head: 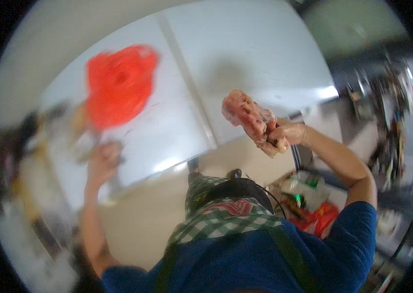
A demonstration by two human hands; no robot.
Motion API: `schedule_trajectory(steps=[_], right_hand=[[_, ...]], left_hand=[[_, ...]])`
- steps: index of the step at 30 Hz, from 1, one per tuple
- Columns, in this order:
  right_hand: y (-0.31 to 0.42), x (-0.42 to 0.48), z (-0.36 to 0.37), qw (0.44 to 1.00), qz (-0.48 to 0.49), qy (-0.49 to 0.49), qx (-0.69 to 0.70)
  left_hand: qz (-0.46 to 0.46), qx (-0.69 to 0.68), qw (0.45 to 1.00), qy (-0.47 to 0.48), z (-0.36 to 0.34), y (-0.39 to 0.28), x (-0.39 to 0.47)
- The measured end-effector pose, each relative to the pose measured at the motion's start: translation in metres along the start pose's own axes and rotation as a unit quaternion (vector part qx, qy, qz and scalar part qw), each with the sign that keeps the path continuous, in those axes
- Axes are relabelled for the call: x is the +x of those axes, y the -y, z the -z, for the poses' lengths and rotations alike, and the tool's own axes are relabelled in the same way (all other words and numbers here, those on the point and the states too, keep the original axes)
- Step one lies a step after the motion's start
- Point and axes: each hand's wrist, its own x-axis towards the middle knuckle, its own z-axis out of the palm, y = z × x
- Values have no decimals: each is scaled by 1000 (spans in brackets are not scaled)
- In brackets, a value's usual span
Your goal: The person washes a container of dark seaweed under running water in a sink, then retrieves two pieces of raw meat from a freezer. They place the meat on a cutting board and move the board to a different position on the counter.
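Note:
My right hand (290, 132) grips one end of a pale pink piece of raw meat (245, 113), which looks like a plucked bird, in front of the white table's near edge. My left hand (107, 157), blurred, is at the left with its fingers curled, just below a bright red plastic bag (120, 86). The bag appears to hang from that hand over the white tabletop (265, 40), but blur hides the grip itself.
Blurred items lie at the table's left end. On the right stand dark shelves (393, 110) crowded with goods. A box (301, 183) holding plastic bags, one of them red (320, 219), sits on the floor to my right. A seam strip (188, 77) crosses the tabletop.

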Motion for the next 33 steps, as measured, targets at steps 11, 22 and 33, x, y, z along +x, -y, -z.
schedule_trajectory(steps=[11, 22, 33], right_hand=[[-287, -256, 37, 657, 483, -339, 468], [-442, -408, 192, 475, 650, -287, 519], [-445, -557, 523, 480, 497, -351, 633]], left_hand=[[20, -868, 448, 215, -134, -235, 60], [303, -783, 467, 278, -360, -687, 128], [257, -794, 356, 420, -516, -948, 325]])
